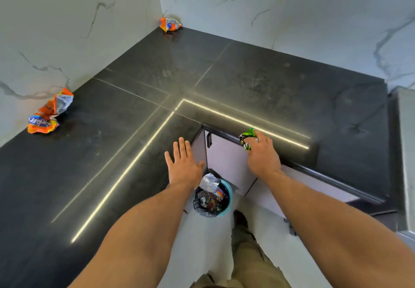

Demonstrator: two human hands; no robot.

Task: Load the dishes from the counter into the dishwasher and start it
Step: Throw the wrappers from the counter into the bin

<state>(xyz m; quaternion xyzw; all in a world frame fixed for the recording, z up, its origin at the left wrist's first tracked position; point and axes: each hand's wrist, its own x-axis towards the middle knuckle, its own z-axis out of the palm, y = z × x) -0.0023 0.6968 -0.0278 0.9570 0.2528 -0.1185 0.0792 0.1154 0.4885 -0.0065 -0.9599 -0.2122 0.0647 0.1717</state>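
hands apart, the left hand (184,164) spread flat over the worktop (247,81) edge, the right hand (262,153) clutched a crumpled green wrapper (247,138), seemingly bound for the bin (230,190) below; no dishes or dishwasher showed.

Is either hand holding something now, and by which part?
The right hand grips a crumpled green wrapper by its right side; the left hand is open and holds nothing.

Dark stone L-shaped counter (269,81) — crumpled orange foil wrapper (170,24) in its far corner; second crumpled orange wrapper (48,112) against the left wall; crumpled green wrapper (247,139) at the front edge, in the right hand (263,155). Round blue plastic bin (230,189) — on the floor below the inner corner.
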